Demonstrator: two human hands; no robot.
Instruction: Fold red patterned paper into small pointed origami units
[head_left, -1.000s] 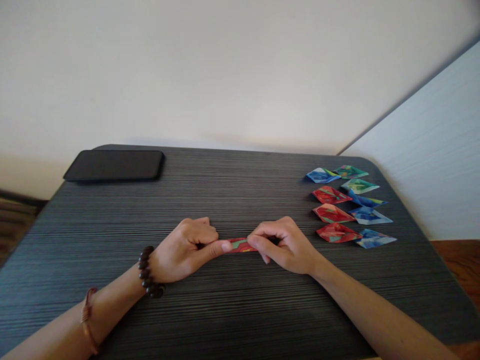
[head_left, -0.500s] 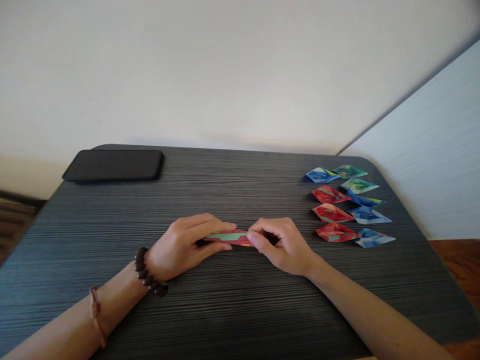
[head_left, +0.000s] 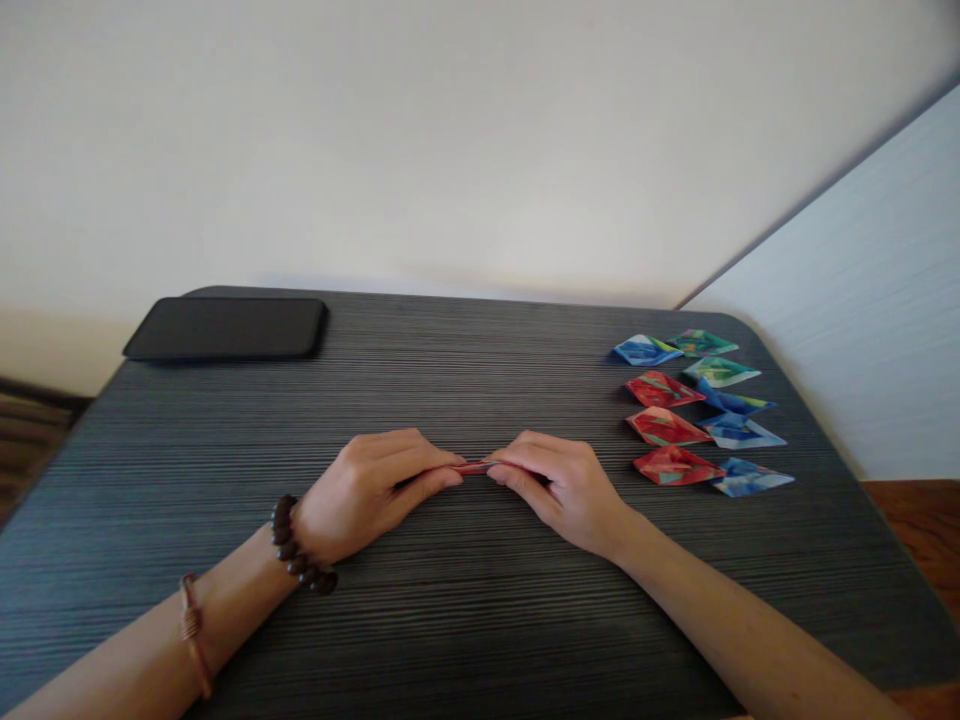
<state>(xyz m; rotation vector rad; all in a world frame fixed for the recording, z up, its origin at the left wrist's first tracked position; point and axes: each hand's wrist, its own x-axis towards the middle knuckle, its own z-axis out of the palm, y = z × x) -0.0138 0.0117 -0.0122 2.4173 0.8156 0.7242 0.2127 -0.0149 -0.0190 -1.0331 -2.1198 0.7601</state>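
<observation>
A narrow strip of red folded paper (head_left: 474, 468) shows edge-on between my two hands, over the middle of the dark table. My left hand (head_left: 375, 487) pinches its left end between thumb and fingers. The right end is pinched the same way by my right hand (head_left: 559, 487). Most of the paper is hidden behind the fingers. To the right lie several folded paper pieces in two columns, among them a red one (head_left: 677, 466), a blue one (head_left: 752, 477) and a green one (head_left: 703, 343).
A black phone-like slab (head_left: 229, 328) lies at the back left of the dark table (head_left: 450, 360). Behind the table stands a pale wall (head_left: 450, 150), with a light panel (head_left: 862, 280) on the right.
The paper has gone from a wider red and green face to a thin edge. My left fingers and thumb have closed together on it, and my right fingers have shifted slightly along it.
</observation>
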